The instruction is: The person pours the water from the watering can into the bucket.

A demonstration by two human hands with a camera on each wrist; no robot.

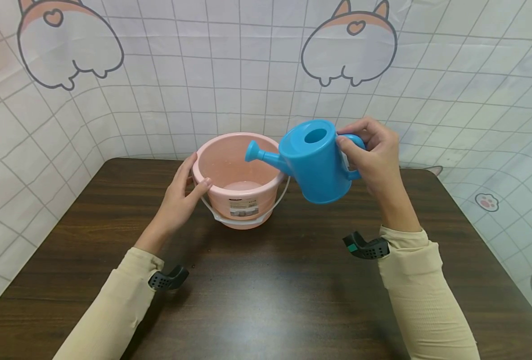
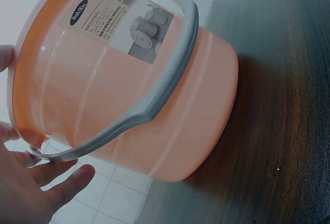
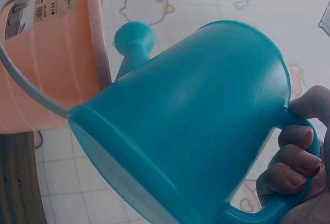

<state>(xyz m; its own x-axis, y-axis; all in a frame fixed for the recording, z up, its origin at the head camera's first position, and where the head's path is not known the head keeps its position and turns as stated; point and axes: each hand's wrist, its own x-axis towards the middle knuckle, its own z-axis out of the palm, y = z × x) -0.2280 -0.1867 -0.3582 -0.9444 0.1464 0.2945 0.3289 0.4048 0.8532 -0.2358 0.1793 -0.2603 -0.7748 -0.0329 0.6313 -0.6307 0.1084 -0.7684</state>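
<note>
A pink bucket [image 1: 243, 200] with a paper label and a grey-white handle [image 2: 170, 79] stands upright on the table. My left hand [image 1: 180, 192] holds its rim at the left side, the thumb at the front of the rim and other fingers farther round the outside. My right hand [image 1: 376, 155] grips the handle of a blue watering can [image 1: 320, 167] and keeps it raised above the table. The can tilts slightly toward the bucket, its spout [image 1: 266, 156] over the bucket's right rim. In the right wrist view, curled fingers [image 3: 294, 162] pass through the can's handle.
The dark wooden table [image 1: 257, 295] reaches under both forearms. Behind it hangs a white gridded cloth [image 1: 257, 65] with cartoon animal prints, close behind the bucket. A few tiny drops or specks lie on the table near the left wrist.
</note>
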